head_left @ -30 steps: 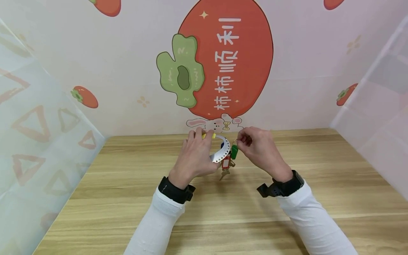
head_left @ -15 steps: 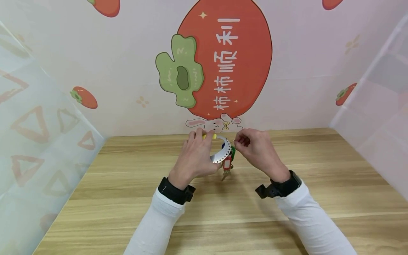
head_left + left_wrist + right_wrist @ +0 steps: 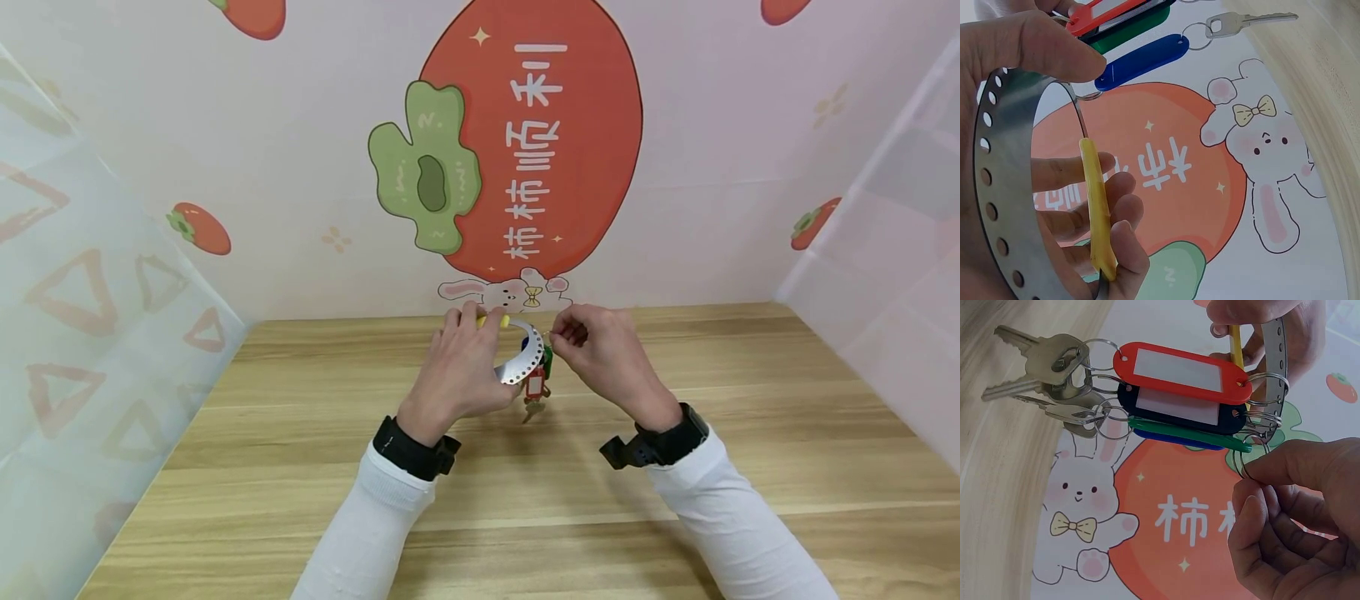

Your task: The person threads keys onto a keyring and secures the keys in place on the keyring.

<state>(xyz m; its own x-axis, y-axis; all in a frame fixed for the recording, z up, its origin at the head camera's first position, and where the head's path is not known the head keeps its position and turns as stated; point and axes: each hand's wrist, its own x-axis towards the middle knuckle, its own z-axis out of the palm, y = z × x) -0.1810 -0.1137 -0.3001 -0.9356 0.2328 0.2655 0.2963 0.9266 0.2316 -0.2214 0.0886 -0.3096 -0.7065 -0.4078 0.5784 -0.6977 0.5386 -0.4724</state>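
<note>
In the head view my left hand grips a flat metal ring with a row of holes along its band. Its fingers curl round the ring's yellow sleeve in the left wrist view. Red, black, green and blue key tags hang at the metal ring, with keys on their far ends. My right hand pinches a thin split ring at the green tag's end, close against the perforated band. Whether that split ring passes through a hole cannot be made out.
A wood-grain table lies under both hands. Behind it stands a pale printed backdrop with a big red persimmon and a rabbit. Patterned side panels flank the table.
My right hand has shifted slightly left, bringing the green tag from beside the metal ring to partly behind the red tag. The left hand stays nearly still.
</note>
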